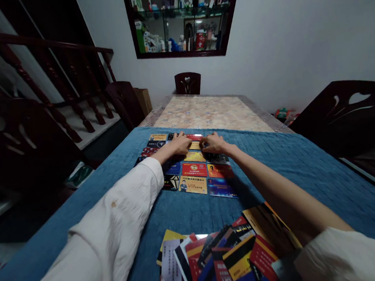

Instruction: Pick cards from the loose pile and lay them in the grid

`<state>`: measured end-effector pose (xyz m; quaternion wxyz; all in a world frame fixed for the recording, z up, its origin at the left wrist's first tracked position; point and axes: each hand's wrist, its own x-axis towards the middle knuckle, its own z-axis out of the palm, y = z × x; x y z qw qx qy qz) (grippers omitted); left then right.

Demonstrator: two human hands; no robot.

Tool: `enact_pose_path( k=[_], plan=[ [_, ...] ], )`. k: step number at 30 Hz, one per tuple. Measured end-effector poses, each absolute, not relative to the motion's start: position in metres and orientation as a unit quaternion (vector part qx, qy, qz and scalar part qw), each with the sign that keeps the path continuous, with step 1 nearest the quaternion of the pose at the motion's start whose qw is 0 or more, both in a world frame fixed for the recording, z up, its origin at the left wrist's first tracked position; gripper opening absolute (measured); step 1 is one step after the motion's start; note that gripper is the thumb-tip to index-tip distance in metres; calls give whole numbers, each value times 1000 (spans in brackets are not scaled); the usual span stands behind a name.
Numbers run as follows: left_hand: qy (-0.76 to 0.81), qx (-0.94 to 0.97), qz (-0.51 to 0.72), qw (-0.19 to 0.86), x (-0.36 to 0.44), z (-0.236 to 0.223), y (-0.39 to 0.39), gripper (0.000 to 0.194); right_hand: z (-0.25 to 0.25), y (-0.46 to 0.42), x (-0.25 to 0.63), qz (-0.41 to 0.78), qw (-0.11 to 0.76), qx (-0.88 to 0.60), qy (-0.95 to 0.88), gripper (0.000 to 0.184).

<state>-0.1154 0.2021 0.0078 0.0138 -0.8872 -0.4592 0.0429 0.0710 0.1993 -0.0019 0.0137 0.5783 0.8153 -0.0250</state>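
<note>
Several rows of plastic cards lie on a blue cloth, among them a gold VIP card [193, 185], a red card [194, 170] and a blue card [223, 187]. Over the far rows reaches my left hand [181, 144], its fingers apart and resting at the left side of a yellow card [195, 145]. My right hand [213, 143] bends its fingers together at that card's right edge. Both hands partly cover the cards under them. Close to me, a loose pile of cards [221, 265] overlaps in many directions, partly hidden by my right forearm.
The blue cloth [113, 181] covers the near part of a patterned table [211, 110]. Dark wooden chairs stand around it, including one at the far end [187, 83] and one at the right [344, 111]. A stair railing [56, 81] is at the left.
</note>
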Motion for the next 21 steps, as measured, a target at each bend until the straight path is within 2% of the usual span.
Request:
enact_pose_path(
  k=[21],
  plan=[
    [-459,-885,39,62,-112,6,199,26,-5,199,71,-2,0,572,820,38]
  ],
)
